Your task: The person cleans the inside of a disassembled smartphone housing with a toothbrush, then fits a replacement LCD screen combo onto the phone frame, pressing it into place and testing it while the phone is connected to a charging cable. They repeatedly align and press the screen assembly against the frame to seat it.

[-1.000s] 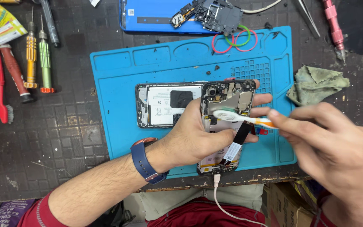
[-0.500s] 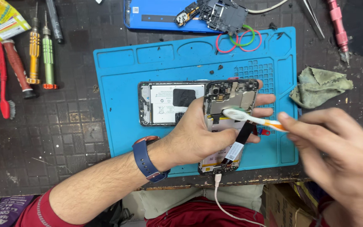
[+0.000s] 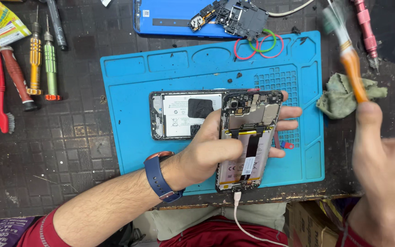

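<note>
Right now the left hand [image 3: 216,151] grips an opened phone [image 3: 248,142], thumb across its battery, fingertips [image 3: 289,112] wrapped round the far edge, back off and innards up. Phone's long axis runs toward and away from the person, camera end far, charging port near with a white cable [image 3: 243,219] plugged in. It sits over the blue repair mat [image 3: 129,114], partly overlapping a 2nd opened phone [image 3: 184,114] lying crosswise. Right hand [image 3: 385,160] is clenched on an orange-handled brush [image 3: 350,64], blurred, lifted up and off to the right, well apart from the phone, bristles pointing away from the person. Phone lies left of the brush; left hand is the nearer 1. Green cloth [image 3: 339,98] rests just beside the brush, 2 screwdrivers [image 3: 42,59] far left.
</note>
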Demonstrator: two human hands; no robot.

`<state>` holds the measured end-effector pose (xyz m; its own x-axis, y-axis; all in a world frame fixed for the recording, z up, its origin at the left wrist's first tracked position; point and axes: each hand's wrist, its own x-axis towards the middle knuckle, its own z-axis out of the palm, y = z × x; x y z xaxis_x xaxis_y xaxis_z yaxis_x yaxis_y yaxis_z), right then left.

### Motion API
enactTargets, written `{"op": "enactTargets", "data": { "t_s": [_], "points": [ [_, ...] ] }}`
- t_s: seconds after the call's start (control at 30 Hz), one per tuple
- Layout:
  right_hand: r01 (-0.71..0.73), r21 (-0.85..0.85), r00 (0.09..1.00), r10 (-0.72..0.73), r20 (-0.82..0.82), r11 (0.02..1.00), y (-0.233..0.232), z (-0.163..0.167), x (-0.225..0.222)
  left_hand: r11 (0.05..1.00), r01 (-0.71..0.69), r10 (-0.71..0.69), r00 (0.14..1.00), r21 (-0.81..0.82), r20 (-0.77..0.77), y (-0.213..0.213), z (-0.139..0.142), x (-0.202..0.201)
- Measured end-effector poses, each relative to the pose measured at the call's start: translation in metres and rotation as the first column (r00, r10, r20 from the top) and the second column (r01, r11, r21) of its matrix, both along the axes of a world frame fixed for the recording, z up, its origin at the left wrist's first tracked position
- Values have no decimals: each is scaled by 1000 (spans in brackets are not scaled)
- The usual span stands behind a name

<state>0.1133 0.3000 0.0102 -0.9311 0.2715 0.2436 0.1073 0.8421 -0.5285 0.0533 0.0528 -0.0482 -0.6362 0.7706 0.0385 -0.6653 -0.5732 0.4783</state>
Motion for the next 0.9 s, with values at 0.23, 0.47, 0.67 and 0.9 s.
{"op": "enactTargets", "data": {
  "t_s": [0.23, 0.47, 0.67, 0.9],
  "points": [
    [-189, -253, 980, 197, 6, 949, -48, -11, 25, 997, -11, 5, 997, -80, -79, -3, 5, -2],
    [-209, -215, 974, 222, 38, 954, -57, -29, 13, 998, -24, 16, 992, -65, -122, -3, 7, -2],
    [-257, -478, 964, 258, -65, 840, -57, -27, 13, 1000, -2, 1, 999, -9, -38, -3, 2, -1],
    [-248, -239, 960, 271, 69, 939, -63, -30, 13, 999, -35, 33, 994, -21, -108, 3, -7, 2]
  ]
}}
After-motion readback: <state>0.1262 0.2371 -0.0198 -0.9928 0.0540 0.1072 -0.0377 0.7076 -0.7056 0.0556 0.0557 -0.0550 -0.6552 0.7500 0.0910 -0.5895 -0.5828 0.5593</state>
